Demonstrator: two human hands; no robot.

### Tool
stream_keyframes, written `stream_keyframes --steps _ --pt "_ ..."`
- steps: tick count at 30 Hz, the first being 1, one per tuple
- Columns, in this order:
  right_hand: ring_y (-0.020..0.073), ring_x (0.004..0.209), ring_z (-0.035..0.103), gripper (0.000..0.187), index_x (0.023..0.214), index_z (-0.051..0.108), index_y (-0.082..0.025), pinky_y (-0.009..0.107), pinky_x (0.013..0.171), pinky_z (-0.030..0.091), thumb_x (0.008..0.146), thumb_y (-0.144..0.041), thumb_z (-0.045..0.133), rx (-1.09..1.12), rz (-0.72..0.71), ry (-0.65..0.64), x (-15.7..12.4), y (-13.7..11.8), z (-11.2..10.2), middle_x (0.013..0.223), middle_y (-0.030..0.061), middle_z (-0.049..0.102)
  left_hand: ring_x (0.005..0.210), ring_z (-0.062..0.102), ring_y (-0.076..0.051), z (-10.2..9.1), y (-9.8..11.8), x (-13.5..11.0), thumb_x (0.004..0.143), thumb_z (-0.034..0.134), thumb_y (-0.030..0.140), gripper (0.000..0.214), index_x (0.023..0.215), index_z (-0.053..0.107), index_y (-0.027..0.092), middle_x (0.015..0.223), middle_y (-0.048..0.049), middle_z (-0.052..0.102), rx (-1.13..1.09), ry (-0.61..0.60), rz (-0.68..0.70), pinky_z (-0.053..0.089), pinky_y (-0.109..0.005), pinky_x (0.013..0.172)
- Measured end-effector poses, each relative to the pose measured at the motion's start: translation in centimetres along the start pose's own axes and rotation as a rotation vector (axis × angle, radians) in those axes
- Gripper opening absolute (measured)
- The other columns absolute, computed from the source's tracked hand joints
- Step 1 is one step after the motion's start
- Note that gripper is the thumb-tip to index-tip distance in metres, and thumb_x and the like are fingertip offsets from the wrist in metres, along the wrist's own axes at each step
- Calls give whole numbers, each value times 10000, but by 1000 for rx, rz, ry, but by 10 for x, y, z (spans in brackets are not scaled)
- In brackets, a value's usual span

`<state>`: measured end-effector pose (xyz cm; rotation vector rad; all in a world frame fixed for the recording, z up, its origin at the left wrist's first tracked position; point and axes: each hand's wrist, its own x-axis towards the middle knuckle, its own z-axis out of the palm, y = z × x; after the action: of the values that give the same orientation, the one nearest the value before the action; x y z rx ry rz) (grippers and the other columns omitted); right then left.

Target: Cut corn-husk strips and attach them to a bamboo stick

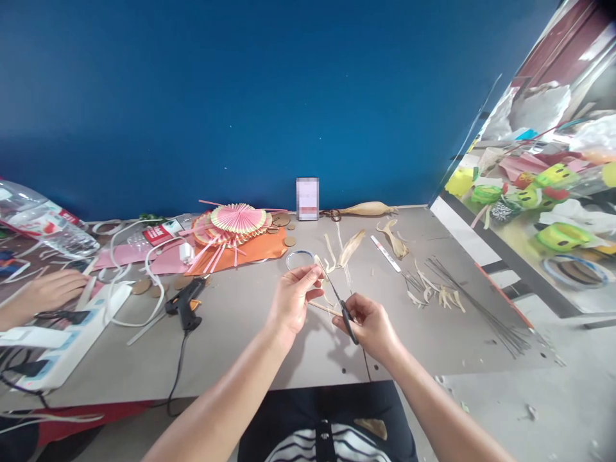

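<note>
Near the front middle of the table, my left hand (296,295) pinches a small pale strip of dried husk (318,262) between thumb and fingertips. My right hand (368,324) is closed around the black handles of a pair of scissors (347,317), whose blades point up and left towards that strip. Whether the blades touch it I cannot tell. Just beyond my hands lie a dried husk leaf (352,248) with thin stringy pieces and a roll of clear tape (299,258). A thin stick (323,308) shows between my hands.
To the left are a black glue gun (185,305), a white power strip (72,340) and another person's hand (55,292). Folded paper fans (240,221) lie behind. On the right are husk scraps (440,292), a glue stick or marker (385,253) and thin wires (481,308). A blue panel (308,96) stands behind.
</note>
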<state>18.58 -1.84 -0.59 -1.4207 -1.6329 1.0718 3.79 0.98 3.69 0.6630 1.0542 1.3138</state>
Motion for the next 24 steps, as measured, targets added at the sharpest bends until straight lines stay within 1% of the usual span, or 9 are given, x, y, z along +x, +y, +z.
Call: stream_keyframes --steps 9,14,24 --pt "71 467 301 275 574 427 -185 186 438 254 593 -373 626 -76 -6 27 -1 7 -3 492 -67 369 571 467 -79 1 -2 -1 565 677 314 216 670 638 129 643 -14 565 60 5 15 435 -196 511" --pt "74 464 293 293 554 416 -188 192 432 253 591 -388 628 -75 8 41 -3 8 -3 483 -64 353 576 456 -76 1 -4 -3 576 667 328 214 660 629 135 651 -7 543 36 -26 -6 431 -187 513" --pt "78 465 262 342 531 370 -194 197 429 237 583 -405 634 -70 27 30 -2 9 -4 464 -70 312 581 444 -68 -1 -7 -3 584 672 317 212 663 625 126 661 -16 516 -27 -32 -37 434 -171 497"
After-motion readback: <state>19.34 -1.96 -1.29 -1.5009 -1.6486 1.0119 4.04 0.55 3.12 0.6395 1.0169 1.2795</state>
